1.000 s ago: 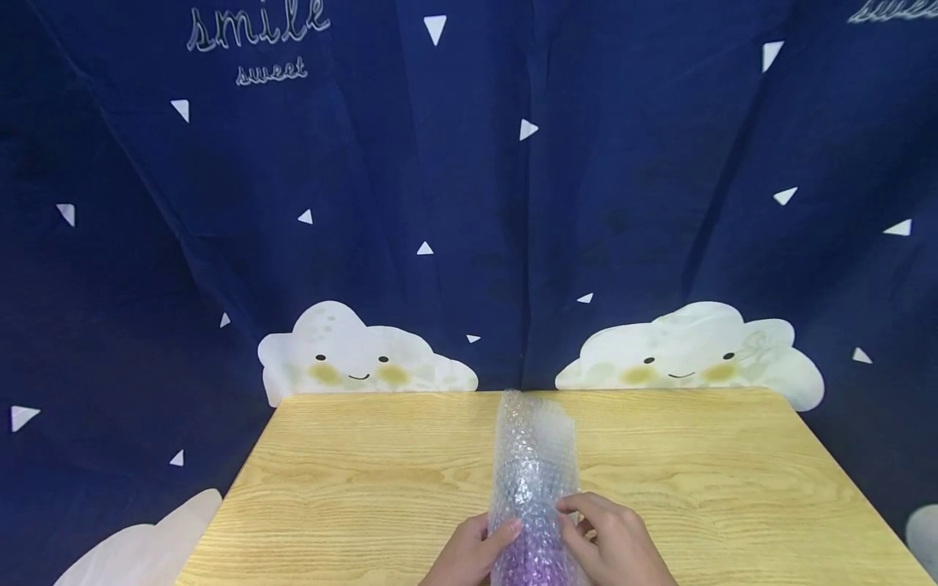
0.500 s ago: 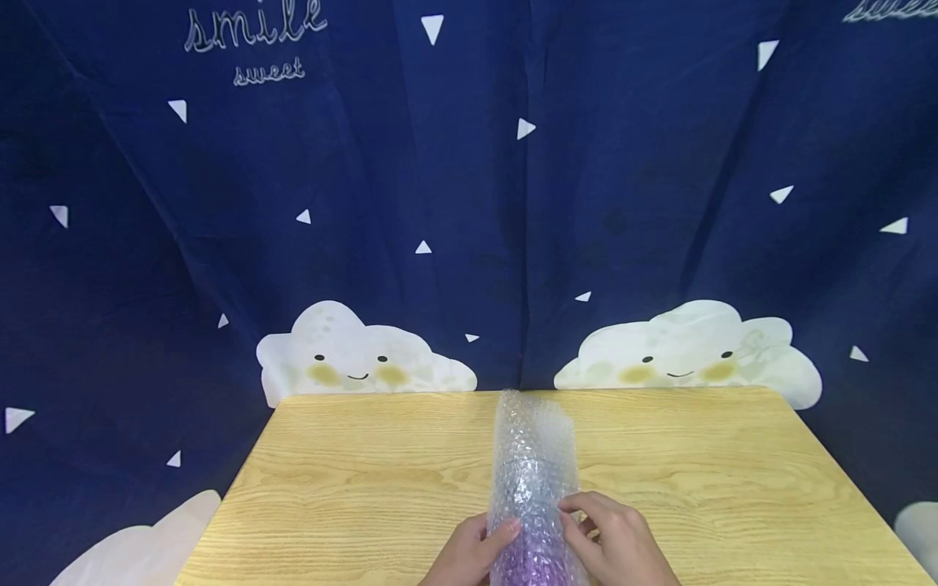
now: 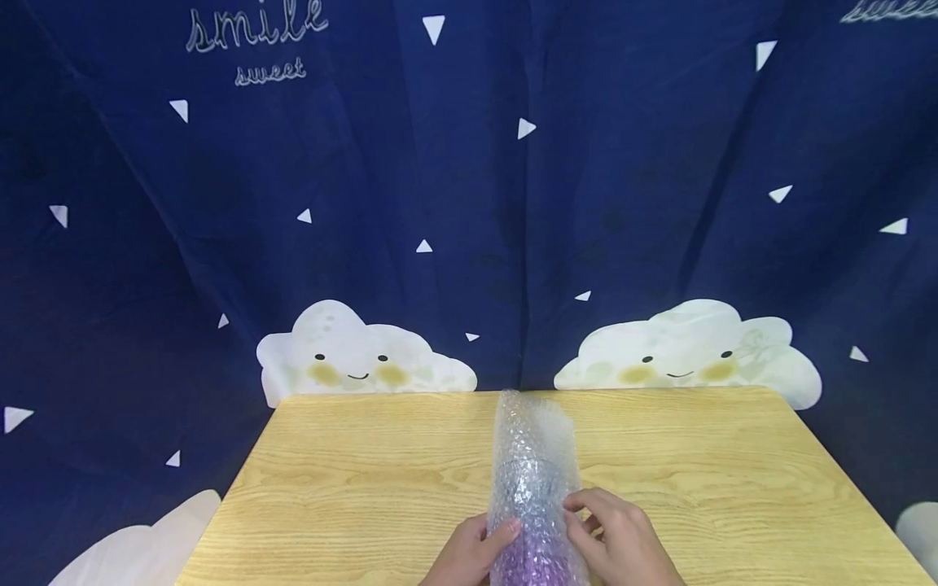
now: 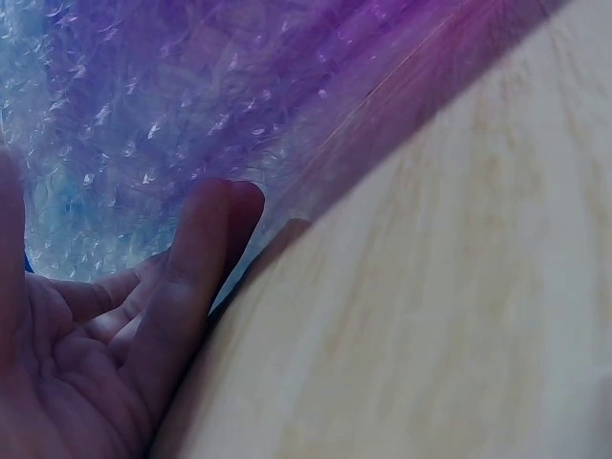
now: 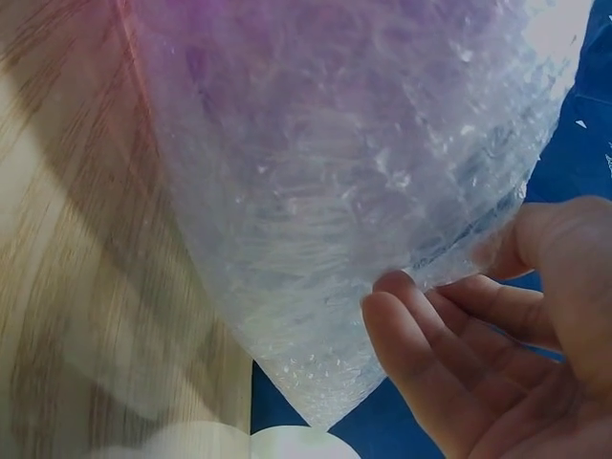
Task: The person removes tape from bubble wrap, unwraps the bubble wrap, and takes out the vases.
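Note:
A long bundle in clear bubble wrap (image 3: 523, 472) lies at the middle of the table, running away toward its far edge. Through the wrap a purple and bluish object (image 3: 531, 566) shows; its kind is blurred by the bubbles. My left hand (image 3: 465, 553) holds the bundle's left side, thumb on top. In the left wrist view, the fingers of that left hand (image 4: 115, 344) rest against the wrap close to the tabletop. On the other side my right hand (image 3: 623, 541) pinches the wrap's edge between thumb and fingers, as the right wrist view shows with the right hand (image 5: 507, 344).
The bundle lies on a wood-grain table (image 3: 366, 464). A dark blue curtain (image 3: 469, 163) hangs right behind the table's far edge and down both sides, printed with white clouds and triangles.
My right hand has shifted very slightly to the right, keeping its pinch on the wrap. The left hand and the bundle look nearly still.

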The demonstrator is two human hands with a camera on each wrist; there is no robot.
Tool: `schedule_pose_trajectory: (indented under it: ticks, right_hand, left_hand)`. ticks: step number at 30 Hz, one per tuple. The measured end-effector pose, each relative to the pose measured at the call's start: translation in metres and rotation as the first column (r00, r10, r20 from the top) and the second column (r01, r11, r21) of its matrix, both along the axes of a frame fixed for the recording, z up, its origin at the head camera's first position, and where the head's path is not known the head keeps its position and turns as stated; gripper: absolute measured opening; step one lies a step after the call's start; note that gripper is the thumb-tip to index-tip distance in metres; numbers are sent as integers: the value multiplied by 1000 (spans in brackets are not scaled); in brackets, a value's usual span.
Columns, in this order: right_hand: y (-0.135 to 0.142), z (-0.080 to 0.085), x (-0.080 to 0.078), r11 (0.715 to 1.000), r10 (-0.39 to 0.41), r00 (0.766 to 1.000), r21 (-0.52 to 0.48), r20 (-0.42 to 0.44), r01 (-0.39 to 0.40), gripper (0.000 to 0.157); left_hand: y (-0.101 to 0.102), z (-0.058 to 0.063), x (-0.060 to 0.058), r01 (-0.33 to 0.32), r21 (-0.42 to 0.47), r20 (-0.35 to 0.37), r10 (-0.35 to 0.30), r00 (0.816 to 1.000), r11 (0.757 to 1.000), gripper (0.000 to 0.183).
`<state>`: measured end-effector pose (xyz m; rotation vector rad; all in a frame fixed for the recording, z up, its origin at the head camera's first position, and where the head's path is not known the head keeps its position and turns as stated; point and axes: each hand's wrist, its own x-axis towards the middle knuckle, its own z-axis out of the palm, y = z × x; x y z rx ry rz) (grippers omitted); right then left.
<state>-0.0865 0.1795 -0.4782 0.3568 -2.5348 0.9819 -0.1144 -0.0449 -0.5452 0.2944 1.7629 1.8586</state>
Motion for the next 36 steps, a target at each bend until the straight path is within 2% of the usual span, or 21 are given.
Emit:
schedule_pose_trajectory:
  ticks: [7, 13, 23, 30, 36]
  right_hand:
    - [3, 0, -1, 1000, -5, 998, 12, -58, 6, 21]
    - [6, 2, -1, 999, -33, 999, 16, 6, 33, 21]
    - [10, 6, -1, 1000, 0, 999, 23, -41, 1, 22]
    - [9, 6, -1, 999, -18, 1000, 28, 22, 18, 18]
    - [8, 5, -1, 999, -18, 999, 36, 44, 17, 15]
  left_hand:
    - [0, 1, 0, -2, -1, 1, 2, 1000, 1000, 45]
    - [0, 1, 0, -5, -4, 4, 5, 1000, 1000, 46]
    - [-1, 1, 0, -13, 4, 5, 13, 1000, 1000, 43]
    - [0, 2, 0, -12, 10, 12, 12, 1000, 1000, 44]
    - [1, -1, 0, -9, 7, 12, 9, 1000, 1000, 44]
